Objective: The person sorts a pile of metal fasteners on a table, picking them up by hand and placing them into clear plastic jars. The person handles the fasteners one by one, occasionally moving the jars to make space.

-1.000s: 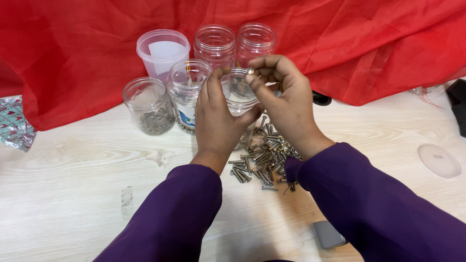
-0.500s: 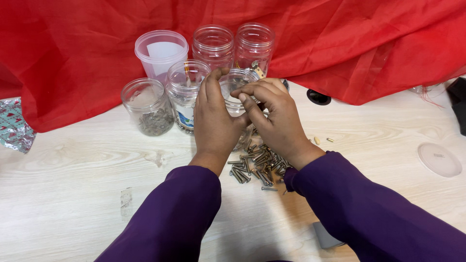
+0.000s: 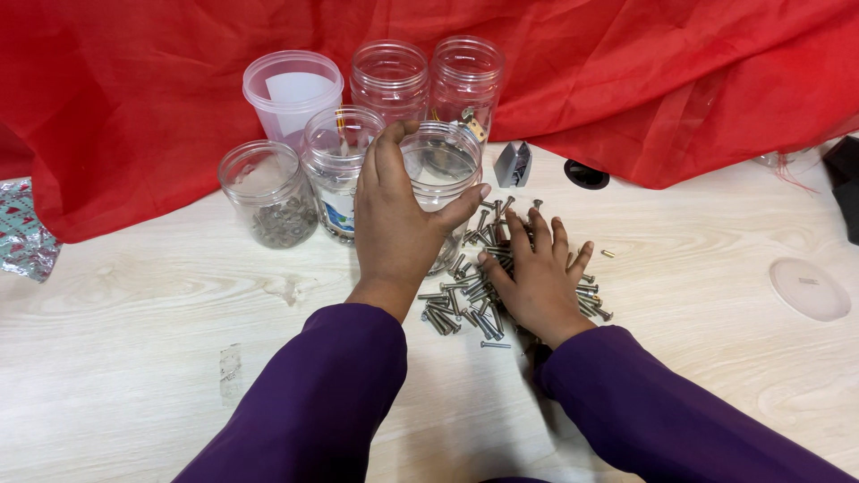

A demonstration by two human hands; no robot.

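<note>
My left hand (image 3: 398, 219) is wrapped around a clear plastic jar (image 3: 445, 165) that stands upright on the pale wooden table (image 3: 143, 340). A pile of metal screws (image 3: 470, 291) lies just right of that jar. Palm down, my right hand (image 3: 535, 277) rests on the pile with fingers spread; whether it grips any screws is hidden. Both arms wear purple sleeves.
Several more clear jars (image 3: 389, 76) stand behind, one (image 3: 271, 192) holding screws, plus a white-lidded tub (image 3: 293, 89). A red cloth (image 3: 680, 80) drapes the back. A round lid (image 3: 810, 288) lies at right, a foil wrapper (image 3: 22, 241) at left.
My right hand has dropped from above the jar's mouth down onto the screw pile. My left hand has stayed on the jar.
</note>
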